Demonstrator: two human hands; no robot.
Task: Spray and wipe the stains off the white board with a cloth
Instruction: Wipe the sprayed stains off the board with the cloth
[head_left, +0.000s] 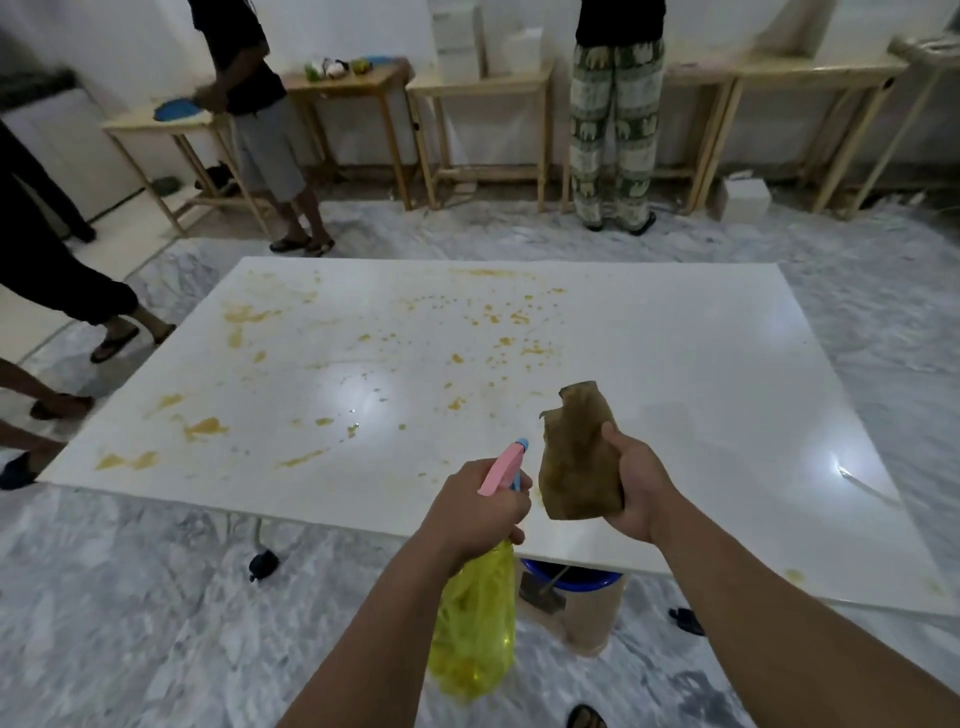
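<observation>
So we're standing at the near edge of the white board (649, 364), which lies flat and low over the marble floor (130, 597). It's splattered with yellow-orange stains (208, 427), mostly across the left and middle; the right side looks pretty clean and shiny.

Our left hand (475, 512) is wrapped around the neck of a spray bottle (475, 623), yellow see-through body hanging below the fist, pink trigger head with a blue nozzle (521, 445) pointing out over the board. Our right hand (636, 486) is clamped on a brown, stained cloth (576, 457), bunched up and held above the near edge, not touching the surface.

Under the board edge there's a blue-rimmed bucket (571, 577) poking out. Along the far wall are wooden tables (483, 83), and a few other people stand around, one in patterned trousers (615, 130).
</observation>
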